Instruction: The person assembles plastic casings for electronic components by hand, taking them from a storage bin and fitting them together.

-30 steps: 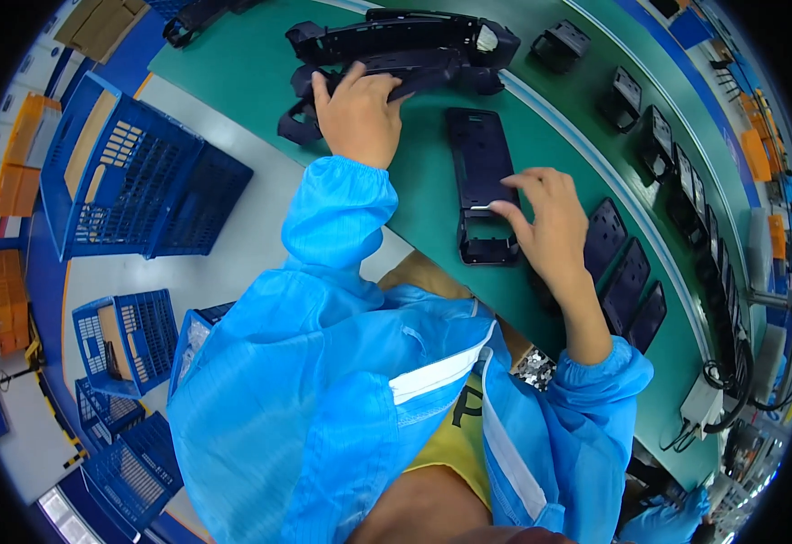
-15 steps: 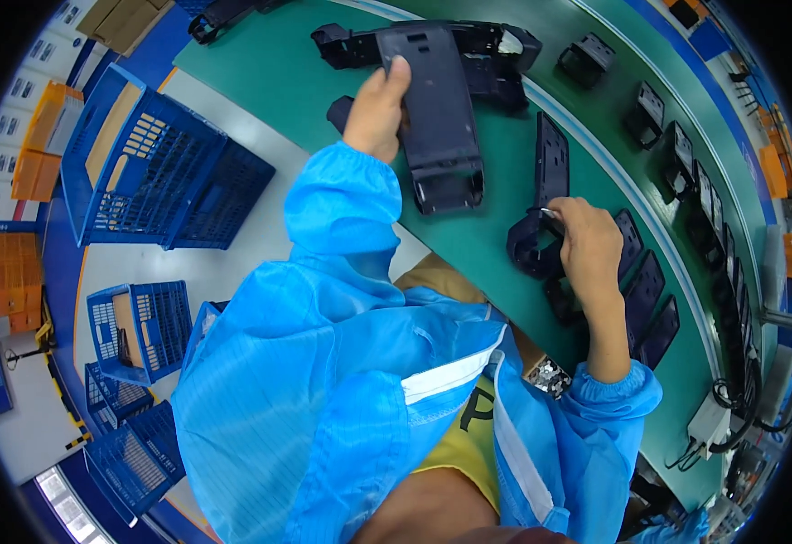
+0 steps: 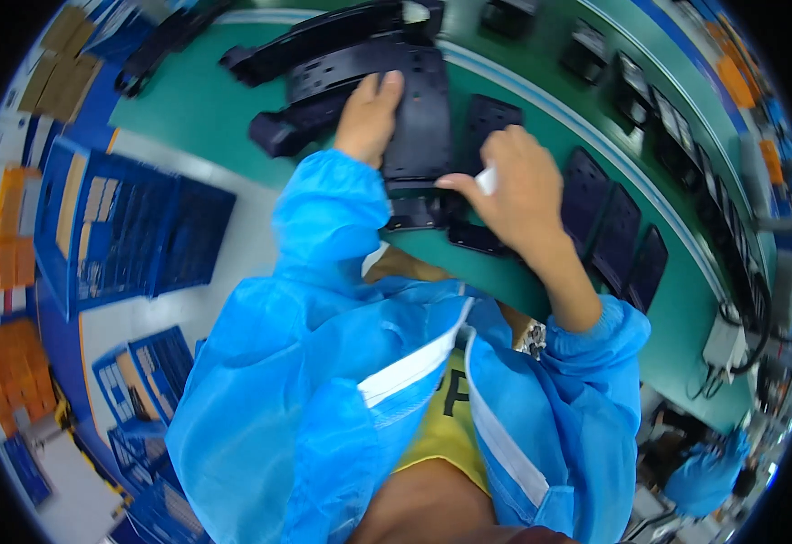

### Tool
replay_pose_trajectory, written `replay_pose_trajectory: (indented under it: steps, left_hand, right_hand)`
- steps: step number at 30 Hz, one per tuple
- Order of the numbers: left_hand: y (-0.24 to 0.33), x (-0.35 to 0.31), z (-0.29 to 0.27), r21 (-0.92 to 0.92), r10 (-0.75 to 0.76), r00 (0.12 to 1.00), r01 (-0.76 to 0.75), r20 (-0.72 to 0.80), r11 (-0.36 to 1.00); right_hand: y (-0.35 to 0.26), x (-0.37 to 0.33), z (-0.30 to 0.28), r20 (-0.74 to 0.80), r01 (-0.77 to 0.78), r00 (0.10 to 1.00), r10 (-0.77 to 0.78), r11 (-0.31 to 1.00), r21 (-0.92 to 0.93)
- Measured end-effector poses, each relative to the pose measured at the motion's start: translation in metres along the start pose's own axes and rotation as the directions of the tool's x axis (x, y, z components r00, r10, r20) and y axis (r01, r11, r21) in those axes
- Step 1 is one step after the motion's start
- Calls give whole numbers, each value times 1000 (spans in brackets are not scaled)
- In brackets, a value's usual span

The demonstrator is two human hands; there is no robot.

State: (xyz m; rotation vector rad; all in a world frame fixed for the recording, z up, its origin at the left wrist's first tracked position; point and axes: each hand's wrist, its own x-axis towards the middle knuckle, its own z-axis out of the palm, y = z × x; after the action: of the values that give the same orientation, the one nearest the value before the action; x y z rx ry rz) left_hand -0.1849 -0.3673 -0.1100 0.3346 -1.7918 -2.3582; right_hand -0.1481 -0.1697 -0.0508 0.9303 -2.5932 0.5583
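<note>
A long black plastic housing [image 3: 421, 118] with small slots at its far end lies under my left hand [image 3: 369, 120]. That hand grips its left side, with thumb and finger on top; the remaining fingers are partly hidden. My right hand [image 3: 525, 190] is just right of the housing's near end, slightly blurred. Its fingers are curled round a small white object [image 3: 487, 180] whose kind I cannot make out, and the thumb points left toward the housing. Beneath and beside that hand are dark parts, partly covered by it. A flat black panel [image 3: 494, 116] lies beyond the right hand.
More black housings [image 3: 323, 41] lie at the table's far left. Several flat black panels [image 3: 615, 231] sit at the right on the green table [image 3: 188, 100]. Beyond a pale rail, a row of black parts [image 3: 633, 86] runs along. Blue crates [image 3: 129, 222] stand on the left floor.
The housing under my left hand has come down among the other black parts. My right hand has moved left and away from me, close to the housing, with the white object showing in it.
</note>
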Motion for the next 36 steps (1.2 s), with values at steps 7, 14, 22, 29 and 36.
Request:
replay_pose_trajectory:
  steps: [7, 14, 22, 29, 36]
  left_hand:
    - [17, -7, 2, 90, -4, 999, 0, 52, 996]
    - [32, -3, 11, 183, 2, 997, -17, 82, 983]
    - [20, 6, -22, 447, -83, 995, 96, -50, 890]
    - [-12, 39, -5, 548, -60, 997, 20, 56, 836]
    - [3, -6, 5, 608, 166, 985, -163, 52, 777]
  right_hand:
    - [-22, -1, 26, -21, 229, 973, -232, 937, 263]
    - [-14, -22, -32, -564, 148, 823, -73, 985, 88]
    - [27, -281, -100, -744, -576, 387, 545, 773, 266]
    - [76, -500, -107, -402, -975, -147, 904, -65, 211]
    - [75, -428, -116, -630, -960, 222, 744, 279, -8]
